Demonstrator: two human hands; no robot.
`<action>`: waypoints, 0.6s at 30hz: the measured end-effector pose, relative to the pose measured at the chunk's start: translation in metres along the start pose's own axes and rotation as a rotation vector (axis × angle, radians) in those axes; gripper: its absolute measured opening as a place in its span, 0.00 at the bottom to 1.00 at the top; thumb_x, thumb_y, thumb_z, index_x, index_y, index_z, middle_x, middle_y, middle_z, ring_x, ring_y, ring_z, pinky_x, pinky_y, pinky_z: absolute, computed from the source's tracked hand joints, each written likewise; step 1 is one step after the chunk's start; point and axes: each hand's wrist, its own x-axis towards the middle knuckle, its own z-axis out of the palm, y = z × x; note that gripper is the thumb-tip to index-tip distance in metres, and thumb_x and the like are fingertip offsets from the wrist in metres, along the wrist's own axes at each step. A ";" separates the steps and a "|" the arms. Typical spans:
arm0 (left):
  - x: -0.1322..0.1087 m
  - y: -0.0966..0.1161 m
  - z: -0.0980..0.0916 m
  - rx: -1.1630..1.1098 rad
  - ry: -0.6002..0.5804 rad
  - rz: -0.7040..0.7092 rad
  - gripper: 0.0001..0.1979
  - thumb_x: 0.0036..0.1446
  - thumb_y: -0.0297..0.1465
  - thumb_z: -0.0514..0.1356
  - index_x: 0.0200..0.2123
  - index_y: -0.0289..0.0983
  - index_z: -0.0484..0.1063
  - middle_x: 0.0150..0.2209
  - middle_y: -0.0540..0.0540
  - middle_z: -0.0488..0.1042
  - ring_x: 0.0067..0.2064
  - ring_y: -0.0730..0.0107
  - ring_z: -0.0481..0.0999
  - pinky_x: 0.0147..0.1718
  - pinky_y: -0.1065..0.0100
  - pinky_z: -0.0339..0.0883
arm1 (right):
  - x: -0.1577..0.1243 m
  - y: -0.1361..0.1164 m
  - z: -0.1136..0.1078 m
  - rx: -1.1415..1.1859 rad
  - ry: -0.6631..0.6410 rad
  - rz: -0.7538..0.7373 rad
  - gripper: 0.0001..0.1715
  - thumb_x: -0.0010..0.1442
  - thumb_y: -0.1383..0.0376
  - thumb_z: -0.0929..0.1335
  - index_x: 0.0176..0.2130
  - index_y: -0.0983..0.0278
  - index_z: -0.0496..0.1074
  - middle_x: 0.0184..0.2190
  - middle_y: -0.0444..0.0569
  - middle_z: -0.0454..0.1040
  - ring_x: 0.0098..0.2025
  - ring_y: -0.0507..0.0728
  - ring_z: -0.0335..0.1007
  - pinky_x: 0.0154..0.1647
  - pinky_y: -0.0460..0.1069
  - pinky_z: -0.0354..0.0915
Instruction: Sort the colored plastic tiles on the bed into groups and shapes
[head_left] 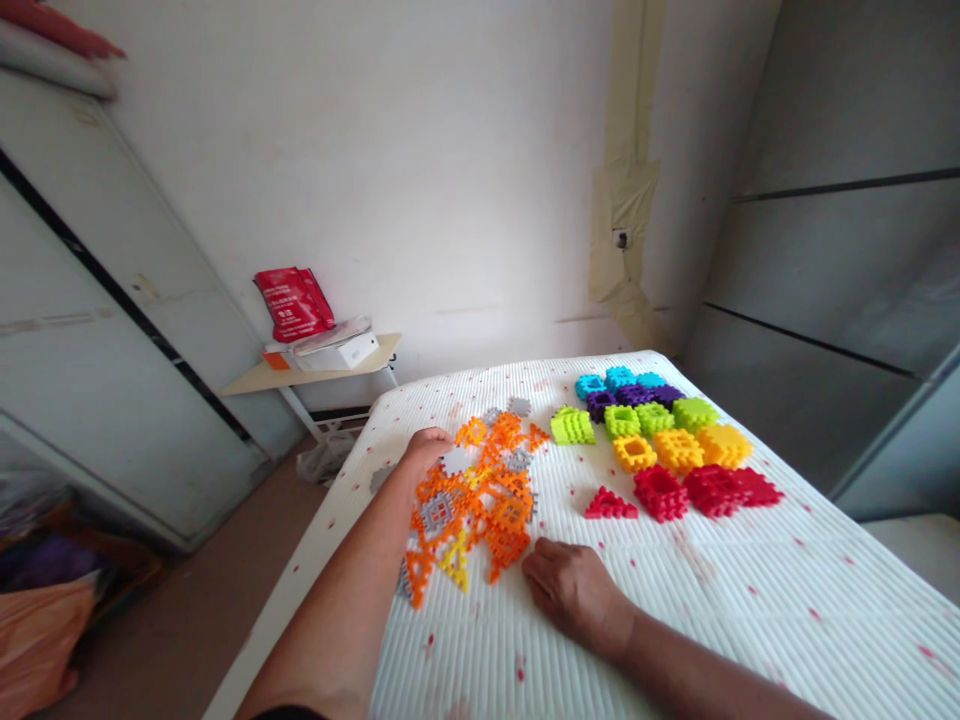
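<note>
My left hand (430, 448) reaches over the far left side of a loose pile of plastic interlocking tiles. Its fingers are closed at the edge of a grey square tile (455, 461). Around it lie many orange tiles (511, 512), mixed with grey lattice tiles (438, 511) and a few yellow triangles (455, 562). Closer to me, my right hand (564, 585) rests on the white ribbed cover just right of the pile. Its fingers are curled in, and no tile shows between them.
Sorted stacks stand at right: red (661, 493), yellow (679, 451), green (622, 420), purple (634, 396) and blue (591, 387). A red triangle (610, 504) and a tilted green stack (572, 425) lie nearer the pile. A small side table (382, 357) carries a box and red bag.
</note>
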 end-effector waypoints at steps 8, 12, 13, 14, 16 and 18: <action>0.002 0.006 0.005 0.004 0.002 0.030 0.16 0.41 0.23 0.61 0.37 0.32 0.74 0.24 0.50 0.75 0.25 0.71 0.73 0.26 0.72 0.65 | 0.000 -0.001 -0.002 -0.004 -0.027 -0.008 0.10 0.60 0.72 0.60 0.27 0.64 0.63 0.26 0.43 0.67 0.26 0.48 0.62 0.26 0.44 0.52; 0.004 0.005 0.008 0.065 0.010 0.045 0.20 0.40 0.25 0.62 0.41 0.33 0.74 0.26 0.50 0.76 0.26 0.70 0.74 0.25 0.73 0.64 | 0.001 -0.002 -0.004 -0.004 -0.039 -0.006 0.11 0.60 0.71 0.60 0.27 0.64 0.64 0.26 0.43 0.67 0.26 0.48 0.62 0.26 0.44 0.53; 0.005 0.004 0.008 0.084 0.017 0.046 0.21 0.41 0.26 0.63 0.43 0.34 0.74 0.26 0.50 0.76 0.26 0.70 0.74 0.25 0.73 0.64 | 0.001 -0.002 -0.004 -0.003 -0.039 -0.007 0.11 0.60 0.71 0.60 0.27 0.64 0.64 0.26 0.43 0.67 0.26 0.48 0.62 0.26 0.44 0.53; 0.006 0.003 0.009 0.104 0.025 0.047 0.21 0.42 0.27 0.63 0.44 0.34 0.74 0.25 0.50 0.76 0.26 0.70 0.74 0.24 0.73 0.64 | 0.001 -0.002 -0.004 -0.001 -0.037 -0.008 0.11 0.60 0.71 0.60 0.27 0.64 0.64 0.26 0.43 0.67 0.26 0.48 0.62 0.26 0.44 0.53; 0.010 0.001 0.010 0.145 0.046 0.052 0.21 0.44 0.30 0.62 0.44 0.35 0.73 0.25 0.50 0.76 0.27 0.69 0.74 0.25 0.73 0.64 | 0.000 -0.002 -0.004 0.001 -0.030 -0.010 0.10 0.60 0.71 0.60 0.27 0.64 0.64 0.27 0.43 0.67 0.26 0.48 0.62 0.26 0.44 0.53; 0.014 0.001 0.013 0.186 0.070 0.059 0.20 0.45 0.32 0.62 0.44 0.35 0.74 0.26 0.50 0.76 0.29 0.68 0.75 0.27 0.73 0.64 | 0.000 -0.001 -0.003 0.001 -0.023 -0.011 0.10 0.60 0.71 0.60 0.27 0.64 0.63 0.26 0.43 0.67 0.26 0.48 0.63 0.26 0.44 0.53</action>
